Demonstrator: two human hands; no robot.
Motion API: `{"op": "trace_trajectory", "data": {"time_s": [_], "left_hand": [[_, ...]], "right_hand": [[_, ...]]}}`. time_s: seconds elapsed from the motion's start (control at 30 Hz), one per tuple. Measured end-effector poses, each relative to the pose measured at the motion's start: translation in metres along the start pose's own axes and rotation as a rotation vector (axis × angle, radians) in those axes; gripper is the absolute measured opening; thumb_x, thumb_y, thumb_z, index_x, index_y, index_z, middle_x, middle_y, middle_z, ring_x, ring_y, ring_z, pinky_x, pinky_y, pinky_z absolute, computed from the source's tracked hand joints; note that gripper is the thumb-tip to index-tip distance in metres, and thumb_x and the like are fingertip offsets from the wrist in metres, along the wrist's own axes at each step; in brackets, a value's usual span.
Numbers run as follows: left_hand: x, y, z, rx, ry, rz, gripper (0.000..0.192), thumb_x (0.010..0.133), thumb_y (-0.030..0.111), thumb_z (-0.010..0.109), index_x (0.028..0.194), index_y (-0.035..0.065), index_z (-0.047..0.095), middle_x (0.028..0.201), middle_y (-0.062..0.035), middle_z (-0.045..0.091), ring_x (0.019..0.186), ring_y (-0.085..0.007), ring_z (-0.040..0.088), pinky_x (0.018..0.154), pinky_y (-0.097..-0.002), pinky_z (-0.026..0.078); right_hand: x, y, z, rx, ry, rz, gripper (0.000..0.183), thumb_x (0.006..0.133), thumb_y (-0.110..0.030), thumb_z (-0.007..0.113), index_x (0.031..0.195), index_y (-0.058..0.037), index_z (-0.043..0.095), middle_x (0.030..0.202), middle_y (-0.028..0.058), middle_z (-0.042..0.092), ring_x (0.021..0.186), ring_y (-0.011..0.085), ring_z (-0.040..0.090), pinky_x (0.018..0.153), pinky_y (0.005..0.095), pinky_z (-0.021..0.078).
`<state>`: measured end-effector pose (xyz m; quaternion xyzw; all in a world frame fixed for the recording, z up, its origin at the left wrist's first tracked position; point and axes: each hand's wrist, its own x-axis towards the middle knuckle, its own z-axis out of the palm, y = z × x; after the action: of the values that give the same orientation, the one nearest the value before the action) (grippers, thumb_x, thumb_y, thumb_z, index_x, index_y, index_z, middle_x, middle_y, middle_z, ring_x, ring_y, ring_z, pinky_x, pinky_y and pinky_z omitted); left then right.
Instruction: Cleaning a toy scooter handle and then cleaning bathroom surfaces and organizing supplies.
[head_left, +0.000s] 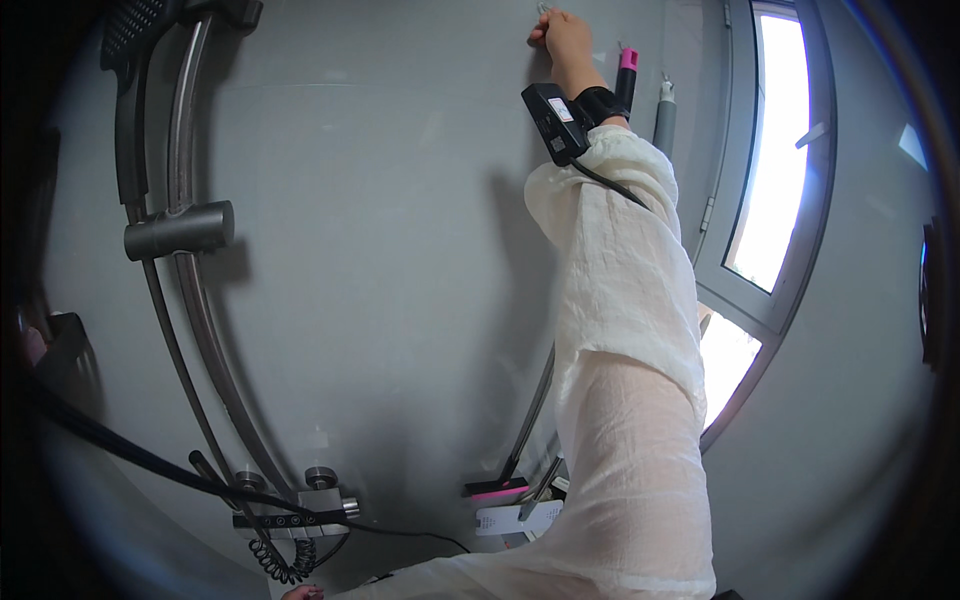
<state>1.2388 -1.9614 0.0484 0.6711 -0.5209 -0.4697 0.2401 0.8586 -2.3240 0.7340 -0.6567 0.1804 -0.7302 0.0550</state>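
My right hand (564, 36) is raised to the wall at the top, its fingers curled beside a small clear hook (543, 7). Whether they hold anything is unclear. Just right of it hang a black handle with a pink end (627, 71) and a grey handle (665, 116), each at a wall hook. Lower down, behind my sleeve, stand a pink-edged floor squeegee (499, 487) and a white flat mop head (517, 517). Only a small part of my left hand (303, 592) shows at the bottom edge, below the shower mixer; its grip is hidden.
On the left, a shower rail (187, 112) carries a black hand shower (133, 112) above the metal shower mixer (292, 514). A black cable (150, 461) crosses the lower left. A framed window (772, 150) stands open on the right. A dark basket (64, 349) is at the far left.
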Motion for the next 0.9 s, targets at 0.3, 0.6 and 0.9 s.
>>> {"op": "trace_trajectory", "data": {"time_s": [0.3, 0.6, 0.9], "left_hand": [[0.004, -0.002, -0.002, -0.002, -0.007, -0.003, 0.024, 0.081, 0.021, 0.050, 0.100, 0.0088, 0.057, 0.092, -0.0130, 0.058, 0.088, -0.0201, 0.052, 0.077, -0.0313, 0.041], [0.006, -0.005, -0.006, 0.002, -0.014, 0.000, 0.023, 0.081, 0.021, 0.050, 0.100, 0.0088, 0.057, 0.092, -0.0133, 0.058, 0.088, -0.0209, 0.052, 0.077, -0.0316, 0.041], [0.006, -0.016, -0.009, -0.004, -0.026, -0.008, 0.023, 0.081, 0.020, 0.050, 0.099, 0.0088, 0.057, 0.092, -0.0136, 0.058, 0.088, -0.0218, 0.053, 0.076, -0.0319, 0.041]], "right_hand": [[-0.007, -0.006, 0.007, 0.007, 0.082, 0.071, 0.026, 0.081, -0.018, 0.036, 0.069, -0.0008, 0.052, 0.054, 0.0070, 0.050, 0.048, 0.0163, 0.049, 0.045, 0.0288, 0.0386], [0.019, 0.021, 0.001, -0.548, 0.098, -0.235, 0.030, 0.080, -0.018, 0.036, 0.070, 0.0017, 0.057, 0.065, 0.0195, 0.057, 0.060, 0.0296, 0.056, 0.054, 0.0383, 0.0428], [0.036, 0.041, -0.016, -1.265, 0.083, -0.655, 0.025, 0.079, -0.011, 0.035, 0.078, 0.0034, 0.055, 0.079, 0.0247, 0.055, 0.078, 0.0369, 0.054, 0.069, 0.0419, 0.0430]]}}
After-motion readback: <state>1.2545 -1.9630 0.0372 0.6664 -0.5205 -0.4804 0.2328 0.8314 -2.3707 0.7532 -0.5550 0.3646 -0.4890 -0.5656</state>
